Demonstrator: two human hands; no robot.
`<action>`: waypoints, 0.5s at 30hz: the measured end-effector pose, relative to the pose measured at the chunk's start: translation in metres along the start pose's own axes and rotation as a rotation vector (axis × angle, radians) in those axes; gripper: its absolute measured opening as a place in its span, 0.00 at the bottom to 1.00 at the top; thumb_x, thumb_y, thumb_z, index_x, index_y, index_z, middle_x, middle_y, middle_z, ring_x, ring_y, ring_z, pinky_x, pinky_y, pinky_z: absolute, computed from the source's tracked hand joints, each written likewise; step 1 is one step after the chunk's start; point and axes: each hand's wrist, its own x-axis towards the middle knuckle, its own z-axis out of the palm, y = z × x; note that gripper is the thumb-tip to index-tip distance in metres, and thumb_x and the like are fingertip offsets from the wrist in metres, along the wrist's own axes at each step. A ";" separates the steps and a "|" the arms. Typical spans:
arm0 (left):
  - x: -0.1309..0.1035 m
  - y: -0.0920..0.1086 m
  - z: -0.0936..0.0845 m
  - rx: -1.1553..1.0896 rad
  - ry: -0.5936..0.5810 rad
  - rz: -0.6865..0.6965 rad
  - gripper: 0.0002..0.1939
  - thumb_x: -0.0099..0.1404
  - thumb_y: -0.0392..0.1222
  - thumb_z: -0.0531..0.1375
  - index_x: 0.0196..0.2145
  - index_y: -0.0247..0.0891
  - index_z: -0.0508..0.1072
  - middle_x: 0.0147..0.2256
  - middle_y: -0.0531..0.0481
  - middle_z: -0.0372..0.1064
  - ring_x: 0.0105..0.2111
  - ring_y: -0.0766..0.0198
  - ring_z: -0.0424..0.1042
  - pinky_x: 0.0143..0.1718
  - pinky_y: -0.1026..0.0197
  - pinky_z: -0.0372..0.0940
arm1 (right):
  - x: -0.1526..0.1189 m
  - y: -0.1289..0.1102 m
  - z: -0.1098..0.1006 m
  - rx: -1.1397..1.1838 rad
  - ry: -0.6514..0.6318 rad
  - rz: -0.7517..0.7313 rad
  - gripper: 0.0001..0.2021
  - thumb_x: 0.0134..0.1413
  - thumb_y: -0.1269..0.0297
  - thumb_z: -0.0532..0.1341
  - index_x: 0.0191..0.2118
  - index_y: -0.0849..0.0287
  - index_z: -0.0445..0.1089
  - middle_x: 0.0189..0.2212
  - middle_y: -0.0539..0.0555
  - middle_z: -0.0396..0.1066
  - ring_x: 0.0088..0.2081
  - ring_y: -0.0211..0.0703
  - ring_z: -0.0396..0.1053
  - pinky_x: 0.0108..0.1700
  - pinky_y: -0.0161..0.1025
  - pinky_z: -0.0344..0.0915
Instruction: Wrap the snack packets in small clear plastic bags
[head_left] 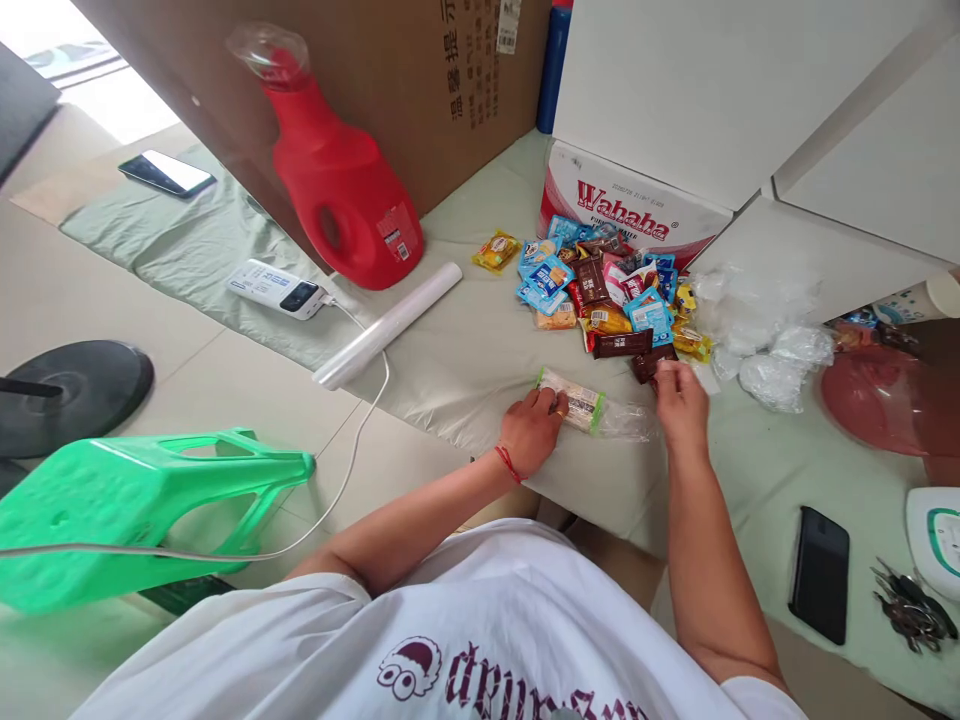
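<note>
My left hand (531,432), a red string round its wrist, has its fingers curled over the left end of a pale snack packet (582,402) with green edges. Clear plastic film (628,420) trails from the packet's right end. My right hand (682,405) is closed in a pinch just right of the film; what its fingertips hold is too small to make out. Close behind them lies a dark brown wrapped snack (651,364), at the front of a heap of small snack packets (600,285) in blue, brown, red and yellow.
A white film roll (388,326), red jug (349,185) and power bank (279,288) with cable lie left. Behind the heap stands a Wahaha carton (630,200). Crumpled clear plastic (772,345), a black phone (820,575) and keys (911,605) are right. A green stool (142,500) stands lower left.
</note>
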 end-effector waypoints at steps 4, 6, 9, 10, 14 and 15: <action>-0.001 -0.002 0.005 -0.030 0.027 0.008 0.18 0.75 0.38 0.53 0.60 0.43 0.70 0.45 0.42 0.71 0.44 0.55 0.71 0.36 0.58 0.65 | -0.009 0.010 0.008 -0.234 -0.401 -0.081 0.19 0.58 0.46 0.59 0.39 0.57 0.74 0.32 0.57 0.76 0.36 0.49 0.72 0.41 0.41 0.65; -0.001 -0.002 0.005 -0.025 0.016 0.008 0.19 0.75 0.38 0.53 0.60 0.43 0.70 0.45 0.41 0.71 0.44 0.55 0.71 0.35 0.58 0.66 | -0.023 0.013 0.001 -0.317 -0.518 -0.173 0.14 0.56 0.50 0.61 0.33 0.57 0.73 0.30 0.55 0.73 0.36 0.49 0.71 0.41 0.41 0.65; -0.002 -0.002 0.003 -0.002 -0.006 0.016 0.20 0.75 0.37 0.52 0.61 0.43 0.70 0.46 0.41 0.71 0.43 0.55 0.71 0.34 0.58 0.66 | -0.036 0.009 -0.012 -0.343 -0.502 -0.233 0.10 0.56 0.55 0.59 0.32 0.56 0.71 0.33 0.56 0.72 0.38 0.49 0.70 0.42 0.41 0.64; -0.002 -0.002 0.003 -0.004 -0.010 0.017 0.20 0.75 0.37 0.52 0.61 0.43 0.70 0.46 0.41 0.71 0.43 0.55 0.71 0.34 0.58 0.66 | -0.037 0.003 -0.014 -0.336 -0.485 -0.211 0.09 0.57 0.56 0.58 0.33 0.56 0.70 0.33 0.55 0.72 0.36 0.48 0.70 0.40 0.40 0.63; 0.001 0.000 0.001 -0.038 -0.026 0.020 0.19 0.75 0.37 0.52 0.60 0.41 0.70 0.45 0.40 0.71 0.44 0.54 0.71 0.34 0.57 0.66 | -0.034 -0.039 0.006 -0.379 -0.455 -0.136 0.05 0.60 0.61 0.57 0.37 0.55 0.67 0.27 0.50 0.71 0.29 0.44 0.68 0.32 0.36 0.56; 0.002 0.001 0.000 -0.045 -0.031 0.025 0.18 0.75 0.37 0.52 0.59 0.40 0.71 0.45 0.40 0.72 0.44 0.54 0.71 0.35 0.57 0.66 | -0.032 -0.052 0.017 -0.414 -0.449 -0.149 0.04 0.61 0.62 0.57 0.37 0.55 0.67 0.27 0.50 0.72 0.29 0.44 0.68 0.32 0.36 0.54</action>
